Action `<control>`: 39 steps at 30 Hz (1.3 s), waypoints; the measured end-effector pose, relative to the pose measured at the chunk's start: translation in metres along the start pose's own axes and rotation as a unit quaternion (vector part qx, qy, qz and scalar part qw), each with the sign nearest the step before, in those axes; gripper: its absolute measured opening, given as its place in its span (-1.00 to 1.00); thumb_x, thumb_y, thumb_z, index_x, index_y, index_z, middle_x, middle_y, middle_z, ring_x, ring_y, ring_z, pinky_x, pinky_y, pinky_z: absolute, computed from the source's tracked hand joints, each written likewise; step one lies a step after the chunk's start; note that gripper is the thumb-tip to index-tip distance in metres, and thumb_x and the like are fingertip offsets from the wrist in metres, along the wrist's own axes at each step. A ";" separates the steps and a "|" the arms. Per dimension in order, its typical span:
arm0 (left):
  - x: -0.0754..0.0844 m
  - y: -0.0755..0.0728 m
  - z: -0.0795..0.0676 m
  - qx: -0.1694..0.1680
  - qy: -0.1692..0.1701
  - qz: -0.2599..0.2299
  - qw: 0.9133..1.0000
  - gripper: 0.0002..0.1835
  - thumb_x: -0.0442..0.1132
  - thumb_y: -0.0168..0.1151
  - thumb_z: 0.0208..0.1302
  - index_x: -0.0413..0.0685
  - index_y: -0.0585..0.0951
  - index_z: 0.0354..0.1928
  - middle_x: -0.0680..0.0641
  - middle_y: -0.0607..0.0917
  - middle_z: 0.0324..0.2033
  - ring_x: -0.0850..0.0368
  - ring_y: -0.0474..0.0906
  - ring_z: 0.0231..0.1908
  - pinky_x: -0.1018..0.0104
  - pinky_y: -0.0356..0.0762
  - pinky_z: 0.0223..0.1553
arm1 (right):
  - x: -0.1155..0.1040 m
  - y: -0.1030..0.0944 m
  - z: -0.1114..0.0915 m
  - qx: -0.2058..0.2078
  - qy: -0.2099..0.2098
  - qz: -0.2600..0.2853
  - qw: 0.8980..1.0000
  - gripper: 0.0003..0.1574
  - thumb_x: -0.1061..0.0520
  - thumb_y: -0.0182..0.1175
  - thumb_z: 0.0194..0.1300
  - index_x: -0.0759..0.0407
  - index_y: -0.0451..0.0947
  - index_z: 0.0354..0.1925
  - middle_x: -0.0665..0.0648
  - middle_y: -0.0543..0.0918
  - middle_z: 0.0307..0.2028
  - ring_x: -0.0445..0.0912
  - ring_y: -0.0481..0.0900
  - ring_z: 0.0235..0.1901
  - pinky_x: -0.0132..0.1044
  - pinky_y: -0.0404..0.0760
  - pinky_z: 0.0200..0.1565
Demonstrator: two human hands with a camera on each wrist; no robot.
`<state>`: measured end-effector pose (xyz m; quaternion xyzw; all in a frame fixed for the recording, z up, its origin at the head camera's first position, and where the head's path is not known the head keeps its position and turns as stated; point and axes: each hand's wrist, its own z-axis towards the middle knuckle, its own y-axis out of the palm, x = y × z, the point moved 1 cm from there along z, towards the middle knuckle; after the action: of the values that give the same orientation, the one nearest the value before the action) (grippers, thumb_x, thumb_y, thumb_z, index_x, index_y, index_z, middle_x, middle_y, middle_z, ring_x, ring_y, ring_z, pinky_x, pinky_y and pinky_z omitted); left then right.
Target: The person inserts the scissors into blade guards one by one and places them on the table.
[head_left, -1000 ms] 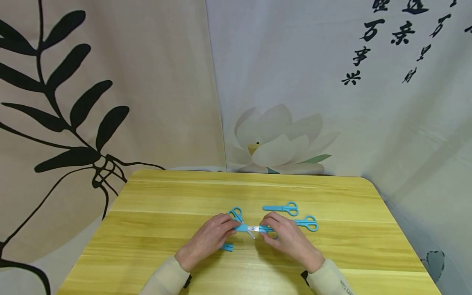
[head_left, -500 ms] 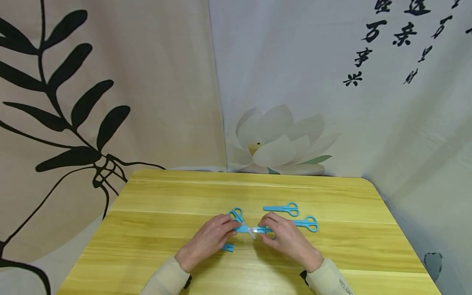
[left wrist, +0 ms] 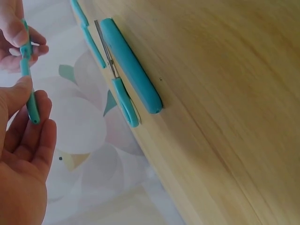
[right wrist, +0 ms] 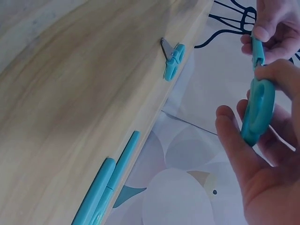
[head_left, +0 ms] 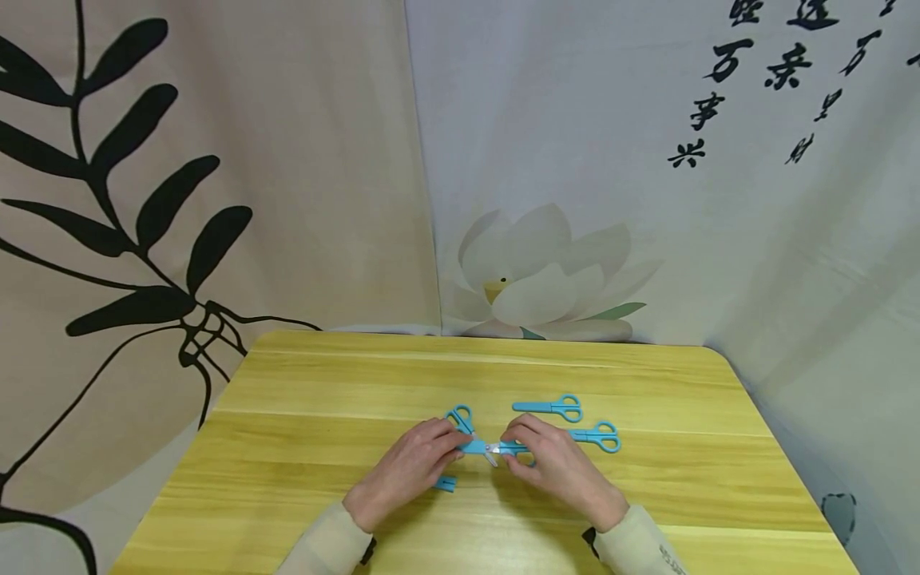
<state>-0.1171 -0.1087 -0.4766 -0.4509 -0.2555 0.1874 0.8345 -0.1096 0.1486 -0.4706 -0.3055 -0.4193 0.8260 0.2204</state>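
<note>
My left hand [head_left: 408, 467] pinches a light blue blade cover [head_left: 472, 446] between thumb and fingers. My right hand [head_left: 563, 465] grips the blue handles [right wrist: 260, 110] of a pair of scissors [head_left: 513, 448]. The blades point left into the cover's mouth, and only a short bit of metal shows between cover and handles. Both are held above the table. Beyond the cover lies another pair of scissors [head_left: 459, 417] with bare blades. A loose blue cover [left wrist: 131, 68] lies near my left hand, partly hidden by it in the head view.
Two covered scissors lie at the right on the wooden table [head_left: 345, 375]: one pair [head_left: 549, 406] farther back, another pair [head_left: 600, 436] partly behind my right hand. A printed curtain [head_left: 323, 160] hangs behind the table's far edge.
My right hand has moved slightly left with the scissors. Less blade shows between the handles and the cover. My left hand stays nearly still.
</note>
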 end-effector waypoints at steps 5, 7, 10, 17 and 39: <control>0.000 0.001 0.001 -0.003 -0.003 0.002 1.000 -0.76 -0.30 0.44 0.33 -0.06 0.75 0.02 0.09 0.68 -0.16 0.24 0.59 -0.20 0.44 0.63 -0.15 | -0.001 0.001 0.001 0.007 -0.007 -0.002 1.000 -0.67 0.21 0.56 0.11 0.05 0.66 -0.17 -0.08 0.64 -0.12 -0.23 0.66 -0.26 -0.43 0.68 -0.28; 0.000 0.002 0.001 -0.005 -0.005 0.001 1.000 -0.77 -0.31 0.43 0.34 -0.07 0.75 0.02 0.09 0.68 -0.16 0.23 0.59 -0.19 0.41 0.64 -0.14 | -0.001 0.001 0.001 0.004 -0.004 -0.002 1.000 -0.68 0.21 0.56 0.12 0.06 0.66 -0.17 -0.07 0.65 -0.11 -0.23 0.66 -0.26 -0.43 0.68 -0.28; 0.000 0.002 0.002 -0.010 -0.011 -0.003 1.000 -0.79 -0.31 0.41 0.36 -0.05 0.74 0.01 0.09 0.67 -0.16 0.23 0.59 -0.18 0.40 0.64 -0.13 | -0.002 0.001 0.001 -0.010 0.008 0.003 1.000 -0.71 0.20 0.52 0.19 0.04 0.65 -0.14 -0.06 0.66 -0.10 -0.22 0.67 -0.22 -0.40 0.70 -0.25; 0.001 0.002 0.003 -0.017 -0.015 -0.010 1.000 -0.80 -0.31 0.39 0.37 -0.05 0.71 0.01 0.09 0.65 -0.15 0.23 0.57 -0.17 0.39 0.63 -0.12 | -0.002 0.001 0.001 -0.024 -0.005 0.000 1.000 -0.74 0.20 0.48 0.26 0.05 0.63 -0.12 -0.07 0.69 -0.14 -0.23 0.66 -0.19 -0.37 0.70 -0.19; 0.004 0.004 0.008 0.000 -0.013 -0.004 1.000 -0.74 -0.20 0.45 0.33 -0.02 0.74 0.03 0.09 0.75 -0.07 0.17 0.66 -0.09 0.22 0.64 -0.04 | 0.000 -0.002 0.000 -0.003 -0.007 -0.010 1.000 -0.72 0.17 0.51 0.22 0.05 0.65 -0.13 -0.08 0.67 -0.14 -0.24 0.65 -0.21 -0.40 0.69 -0.22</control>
<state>-0.1191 -0.0992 -0.4755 -0.4473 -0.2679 0.1902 0.8318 -0.1098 0.1499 -0.4688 -0.2963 -0.4267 0.8243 0.2251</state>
